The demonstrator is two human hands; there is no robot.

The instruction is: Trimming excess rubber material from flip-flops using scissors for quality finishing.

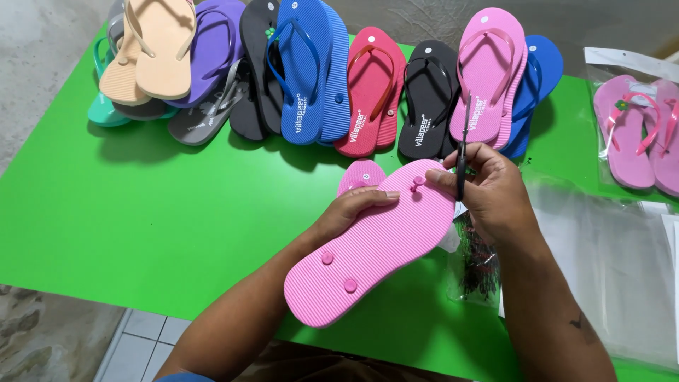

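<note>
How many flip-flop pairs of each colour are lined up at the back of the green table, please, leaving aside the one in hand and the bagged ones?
Counting visible stacks as pairs; some overlap, so this is approximate.
Peach: 1
Teal: 1
Grey: 1
Purple: 1
Black: 2
Blue: 2
Red: 1
Pink: 1
Total: 10

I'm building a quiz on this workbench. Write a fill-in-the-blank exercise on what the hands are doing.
1. The left hand holds a ____ flip-flop with its ribbed sole facing up.
2. The right hand holds a pair of ____ upright by the flip-flop's toe plug.
3. The table is bright ____.
4. At the right edge, a pink pair lies inside a clear ____.

Missing words: pink; scissors; green; bag
</note>
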